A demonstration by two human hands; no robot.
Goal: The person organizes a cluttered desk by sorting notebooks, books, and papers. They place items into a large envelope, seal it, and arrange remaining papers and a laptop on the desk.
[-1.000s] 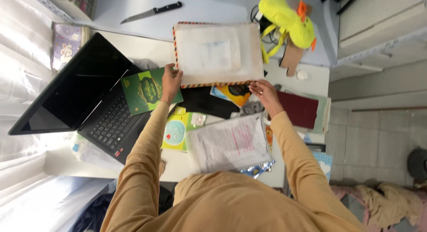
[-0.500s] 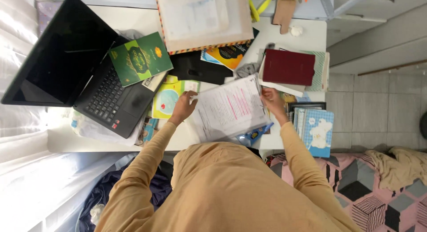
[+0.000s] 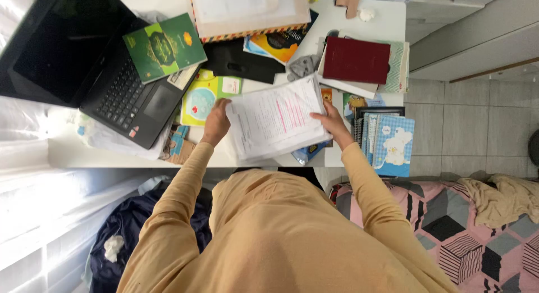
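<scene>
A stack of printed white papers [image 3: 276, 120] with pink marks lies at the near edge of the white desk [image 3: 84, 155]. My left hand [image 3: 216, 123] grips its left side and my right hand [image 3: 331, 121] grips its right side. Both arms are in tan sleeves. A yellow-green booklet [image 3: 203, 97] lies just left of the papers, partly under my left hand. Something blue and shiny [image 3: 307, 153] pokes out from under the stack.
An open black laptop [image 3: 90, 68] sits at the left with a green book [image 3: 164, 47] on its keyboard. A striped-edge envelope [image 3: 247, 12], a black pouch [image 3: 241, 62], a maroon book [image 3: 355, 60] and blue notebooks [image 3: 393, 144] crowd the desk. A patterned bedspread [image 3: 477, 231] lies at the right.
Both hands left the striped envelope at the back of the desk, came to the stack of papers near me, and now grip its two sides. The view tilted down.
</scene>
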